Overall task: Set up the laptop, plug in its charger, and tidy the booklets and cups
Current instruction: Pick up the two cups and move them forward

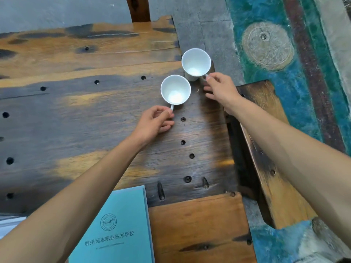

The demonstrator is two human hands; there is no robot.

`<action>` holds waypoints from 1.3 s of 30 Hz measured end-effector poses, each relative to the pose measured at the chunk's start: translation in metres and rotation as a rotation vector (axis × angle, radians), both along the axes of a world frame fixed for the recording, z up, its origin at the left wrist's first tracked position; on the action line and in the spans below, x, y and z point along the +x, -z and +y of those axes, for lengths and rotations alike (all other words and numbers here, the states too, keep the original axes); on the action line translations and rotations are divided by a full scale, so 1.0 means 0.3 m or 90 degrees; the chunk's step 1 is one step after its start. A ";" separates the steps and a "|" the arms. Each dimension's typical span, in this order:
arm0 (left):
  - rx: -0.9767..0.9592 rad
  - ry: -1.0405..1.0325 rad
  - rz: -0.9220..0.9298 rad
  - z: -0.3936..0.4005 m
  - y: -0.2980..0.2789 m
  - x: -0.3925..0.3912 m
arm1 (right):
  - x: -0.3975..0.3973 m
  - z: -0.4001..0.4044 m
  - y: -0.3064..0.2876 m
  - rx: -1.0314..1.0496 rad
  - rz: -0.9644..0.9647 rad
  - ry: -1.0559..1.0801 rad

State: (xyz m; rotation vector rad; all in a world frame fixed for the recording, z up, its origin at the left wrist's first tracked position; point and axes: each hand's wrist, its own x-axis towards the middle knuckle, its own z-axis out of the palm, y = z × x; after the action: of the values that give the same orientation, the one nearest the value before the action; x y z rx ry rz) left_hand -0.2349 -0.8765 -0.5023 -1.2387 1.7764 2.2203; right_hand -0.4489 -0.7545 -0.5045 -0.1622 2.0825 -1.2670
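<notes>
Two empty white cups stand upright on the dark wooden table [95, 114] near its right edge. My left hand [154, 123] pinches the handle of the nearer cup [175, 90]. My right hand [221, 90] pinches the handle of the farther cup [196, 62], which sits at the table's right edge. The two cups almost touch. A stack of teal booklets [121, 226] with a round emblem and printed characters lies at the near edge, partly under my left forearm. No laptop or charger is in view.
A wooden bench [266, 168] runs along the table's right side, with another wooden seat [199, 230] at the near right. A blue and teal patterned rug [284, 82] covers the grey floor to the right. White papers [9, 223] show at the lower left.
</notes>
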 end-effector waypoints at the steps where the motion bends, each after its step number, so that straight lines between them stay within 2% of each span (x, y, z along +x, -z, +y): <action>1: 0.001 -0.001 0.006 -0.001 0.004 -0.005 | -0.001 -0.002 0.003 -0.006 0.007 -0.007; 5: 0.004 0.010 0.009 0.000 0.018 -0.021 | -0.010 -0.006 0.010 -0.027 0.012 -0.017; 10: 0.078 0.009 -0.023 0.012 0.013 -0.053 | -0.006 -0.004 0.014 -0.056 -0.014 0.008; 18: 0.073 -0.043 -0.032 0.065 -0.045 -0.020 | 0.108 0.052 -0.004 -0.149 -0.080 0.100; 25: 0.087 -0.091 -0.015 0.194 -0.123 0.171 | 0.305 0.263 -0.093 -0.210 -0.154 0.122; 39: -0.004 -0.069 -0.007 0.457 -0.298 0.712 | 0.816 0.681 -0.232 -0.180 -0.198 0.106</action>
State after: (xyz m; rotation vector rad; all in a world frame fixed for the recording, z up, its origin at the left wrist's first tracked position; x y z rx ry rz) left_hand -0.0212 -0.7394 -0.4129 -1.3773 1.7539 2.2611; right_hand -0.2042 -0.5503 -0.4349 0.0816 1.6750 -1.5753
